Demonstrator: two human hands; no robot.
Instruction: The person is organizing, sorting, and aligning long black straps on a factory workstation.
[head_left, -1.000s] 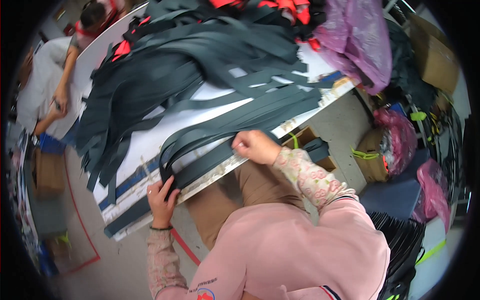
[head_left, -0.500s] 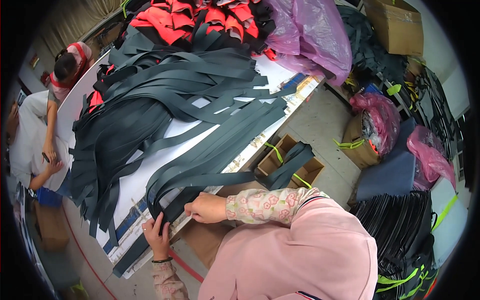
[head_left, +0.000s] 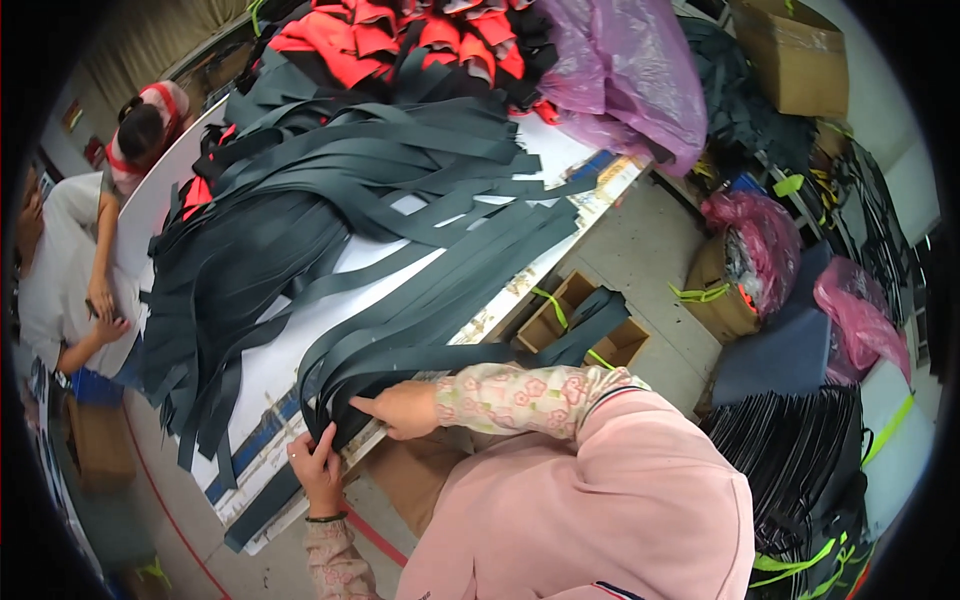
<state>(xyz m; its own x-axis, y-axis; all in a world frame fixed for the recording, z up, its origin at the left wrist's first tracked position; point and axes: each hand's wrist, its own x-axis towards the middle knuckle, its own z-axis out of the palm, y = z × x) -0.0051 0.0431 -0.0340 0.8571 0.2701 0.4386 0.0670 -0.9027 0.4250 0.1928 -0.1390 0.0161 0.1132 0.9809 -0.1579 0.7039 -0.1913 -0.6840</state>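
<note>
Long dark grey-green fabric strips (head_left: 470, 265) lie in a bundle along the near edge of the table, their near ends curving down toward me. My left hand (head_left: 318, 470) is closed at the table edge, thumb and fingers pinching the curved strip ends. Just to its right, my right hand (head_left: 405, 410) rests against the strips with the index finger stretched out and touching them. Its other fingers are partly hidden beneath the palm, and I see nothing held in it. One strip runs past my right wrist toward an open cardboard box (head_left: 627, 342).
A larger heap of strips (head_left: 250, 260) covers the white table (head_left: 385, 290). Red and black pieces (head_left: 440, 40) and a pink plastic bag (head_left: 640, 80) lie at the far end. Black stacked pieces (head_left: 785, 470) stand at right. Another person (head_left: 80, 270) is across the table.
My right hand has moved slightly left and its index finger has stretched out onto the strips. The strip ends by my left hand have shifted, with more curved layers showing.
</note>
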